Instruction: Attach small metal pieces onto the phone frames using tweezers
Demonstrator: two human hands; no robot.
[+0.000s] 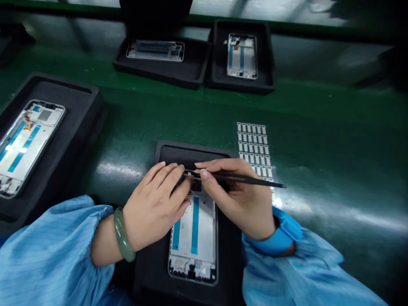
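A silver phone mid-frame [205,225] with blue adhesive strips lies in a black foam tray [165,148] in front of me. My left hand [159,199] rests over its upper left part, fingers stretched out and the index fingertip on the top end. In my right hand [239,197] is a pair of slim black tweezers [251,178], pinched between thumb and fingers. Their back end points right; their tips are at the frame's top edge, beside my left fingertips. Whether the tips hold anything is too small to tell.
A sheet of small white stickers [253,146] lies right of the tray. Another phone frame [32,140] sits in a tray [76,97] at left. At the back, two more trays [194,76] [267,80] hold a frame each. The tabletop [318,148] is green.
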